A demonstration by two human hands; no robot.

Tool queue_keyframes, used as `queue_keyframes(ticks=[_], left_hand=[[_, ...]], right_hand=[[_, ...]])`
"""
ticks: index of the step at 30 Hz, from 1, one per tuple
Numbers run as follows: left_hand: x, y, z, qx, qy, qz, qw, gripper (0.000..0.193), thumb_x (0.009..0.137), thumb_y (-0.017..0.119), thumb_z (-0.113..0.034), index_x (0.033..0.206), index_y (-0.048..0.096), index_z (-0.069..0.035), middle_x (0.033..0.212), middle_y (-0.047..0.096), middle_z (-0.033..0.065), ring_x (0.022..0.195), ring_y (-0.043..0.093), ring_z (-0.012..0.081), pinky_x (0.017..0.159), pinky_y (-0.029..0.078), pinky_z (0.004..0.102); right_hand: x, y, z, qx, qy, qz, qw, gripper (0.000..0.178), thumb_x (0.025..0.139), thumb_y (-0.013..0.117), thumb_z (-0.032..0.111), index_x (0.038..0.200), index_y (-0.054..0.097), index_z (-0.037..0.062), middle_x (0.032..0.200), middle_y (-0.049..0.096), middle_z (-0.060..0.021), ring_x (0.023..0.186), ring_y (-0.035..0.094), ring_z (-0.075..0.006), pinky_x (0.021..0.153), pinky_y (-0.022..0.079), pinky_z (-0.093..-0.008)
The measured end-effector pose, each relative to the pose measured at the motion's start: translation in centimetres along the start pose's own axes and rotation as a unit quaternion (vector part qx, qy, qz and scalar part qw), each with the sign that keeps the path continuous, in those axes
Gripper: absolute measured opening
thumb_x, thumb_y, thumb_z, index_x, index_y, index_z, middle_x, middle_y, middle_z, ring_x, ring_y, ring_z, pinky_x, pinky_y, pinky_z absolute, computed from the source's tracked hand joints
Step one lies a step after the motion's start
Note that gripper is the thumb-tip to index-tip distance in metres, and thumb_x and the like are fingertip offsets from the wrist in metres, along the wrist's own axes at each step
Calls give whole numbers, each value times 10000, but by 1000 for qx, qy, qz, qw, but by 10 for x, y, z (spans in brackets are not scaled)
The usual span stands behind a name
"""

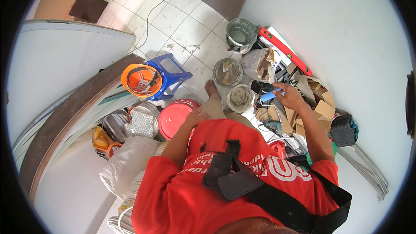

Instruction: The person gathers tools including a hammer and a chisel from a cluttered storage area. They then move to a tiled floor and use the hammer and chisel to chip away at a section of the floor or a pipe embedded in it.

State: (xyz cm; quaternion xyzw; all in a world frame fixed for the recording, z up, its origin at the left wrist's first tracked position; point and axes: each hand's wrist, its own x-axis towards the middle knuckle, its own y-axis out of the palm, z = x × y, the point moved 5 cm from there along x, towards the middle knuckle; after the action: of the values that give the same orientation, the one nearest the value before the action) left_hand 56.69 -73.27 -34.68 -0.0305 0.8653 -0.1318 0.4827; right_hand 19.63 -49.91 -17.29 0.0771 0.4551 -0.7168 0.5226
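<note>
My right hand is raised over the clutter on the right, its fingers closed on a small paint roller with a blue sleeve. The roller's bent wire shows below the sleeve. My left hand rests by my leg, next to a round red lid; it holds nothing that I can see, and its fingers show only in part. In front of me are a bucket of grey paste and another bucket with a scraper-like piece across it.
A blue stool bears an upturned orange helmet. Right of the buckets lie an opened sack, a red spirit level, cardboard boxes and a power drill. A dark green bucket stands farther off; a cable crosses the tiles.
</note>
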Motion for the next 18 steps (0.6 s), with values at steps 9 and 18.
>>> queue_keyframes(ticks=[9, 18], left_hand=[[29, -67, -26, 7, 35, -108, 993, 857, 878, 589, -615, 1432, 467, 28, 1250, 632, 292, 1171, 623, 401, 999, 476, 417], [133, -160, -91, 147, 82, -27, 985, 765, 908, 557, -598, 1391, 531, -5, 1198, 668, 259, 1143, 642, 378, 996, 478, 405]], right_hand=[[-32, 23, -68, 148, 20, -86, 985, 478, 920, 671, 281, 1311, 597, 17, 1161, 692, -207, 912, 695, -292, 836, 543, -392], [26, 37, -38, 279, 136, -177, 934, 471, 927, 669, 280, 1309, 594, 16, 1112, 704, -214, 890, 695, -296, 825, 545, -390]])
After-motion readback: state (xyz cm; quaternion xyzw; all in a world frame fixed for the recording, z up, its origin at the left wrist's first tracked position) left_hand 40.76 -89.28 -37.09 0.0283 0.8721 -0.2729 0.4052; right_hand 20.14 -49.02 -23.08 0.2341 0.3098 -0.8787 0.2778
